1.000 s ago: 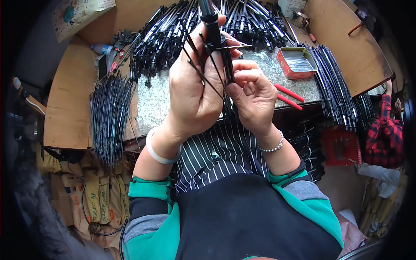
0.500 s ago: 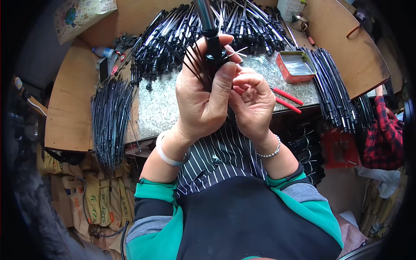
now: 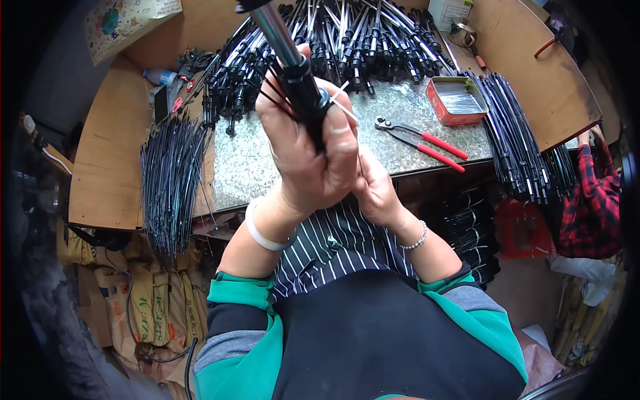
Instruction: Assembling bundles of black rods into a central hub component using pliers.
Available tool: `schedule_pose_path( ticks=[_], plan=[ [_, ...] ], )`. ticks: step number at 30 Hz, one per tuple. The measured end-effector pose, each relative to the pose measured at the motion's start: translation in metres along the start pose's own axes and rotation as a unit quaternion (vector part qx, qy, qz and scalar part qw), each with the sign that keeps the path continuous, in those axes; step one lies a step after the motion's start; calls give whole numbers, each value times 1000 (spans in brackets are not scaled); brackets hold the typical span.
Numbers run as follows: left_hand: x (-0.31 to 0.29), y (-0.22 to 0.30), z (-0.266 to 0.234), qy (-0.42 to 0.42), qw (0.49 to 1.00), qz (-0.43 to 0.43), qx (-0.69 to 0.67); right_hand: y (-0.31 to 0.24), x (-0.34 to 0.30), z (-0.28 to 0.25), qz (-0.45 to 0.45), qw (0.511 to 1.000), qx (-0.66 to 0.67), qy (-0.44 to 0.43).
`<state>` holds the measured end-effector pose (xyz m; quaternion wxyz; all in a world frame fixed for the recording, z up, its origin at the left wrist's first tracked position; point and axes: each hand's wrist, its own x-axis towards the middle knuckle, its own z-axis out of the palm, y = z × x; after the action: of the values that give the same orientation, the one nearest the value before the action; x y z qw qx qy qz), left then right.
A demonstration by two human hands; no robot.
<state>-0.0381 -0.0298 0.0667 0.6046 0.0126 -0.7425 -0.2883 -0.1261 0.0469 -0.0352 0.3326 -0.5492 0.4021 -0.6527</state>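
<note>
My left hand [image 3: 307,150] is wrapped around the black fitting of an umbrella shaft [image 3: 279,33], its metal tube slanting up toward the top left. Several thin black ribs [image 3: 275,90] stick out to the left between the fingers. Beside the left thumb, two pale wire ends [image 3: 341,101] stand out from the black fitting. My right hand [image 3: 379,193] is closed just below and right of the left one; its fingertips are partly hidden, and what they pinch does not show. Wire cutters [image 3: 421,143] with red handles lie on the stone-patterned tabletop to the right.
A large heap of umbrella shafts [image 3: 333,43] covers the table's back. Bundles of black ribs hang over the left [image 3: 170,183] and right [image 3: 513,140] edges. A red tin [image 3: 457,113] holds thin wires. At far right, a person in a checked sleeve [image 3: 590,200] is partly visible.
Both hands have shifted; the left moved slightly left with the shaft, which now leans left. My right hand dropped lower, away from the fitting, uncovering the cutters' jaws.
</note>
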Motion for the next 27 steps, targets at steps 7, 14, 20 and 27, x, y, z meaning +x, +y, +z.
schedule_pose_path(
  ticks=[7, 14, 20, 27],
  plan=[
    [-42, 22, -5, -71, 920, -322, -210, 22, -51, 7, 6, 995, -92, 43],
    [-81, 20, -2, -26, 933, -354, -55, -40, -14, -10, -223, 898, -367, 98],
    [-108, 11, -15, -135, 934, -326, -54, -44, -23, -3, -89, 982, -168, 11],
    [-104, 5, -26, -21, 907, -397, -139, -17, -13, -81, -35, 841, -531, 94]
  ],
)
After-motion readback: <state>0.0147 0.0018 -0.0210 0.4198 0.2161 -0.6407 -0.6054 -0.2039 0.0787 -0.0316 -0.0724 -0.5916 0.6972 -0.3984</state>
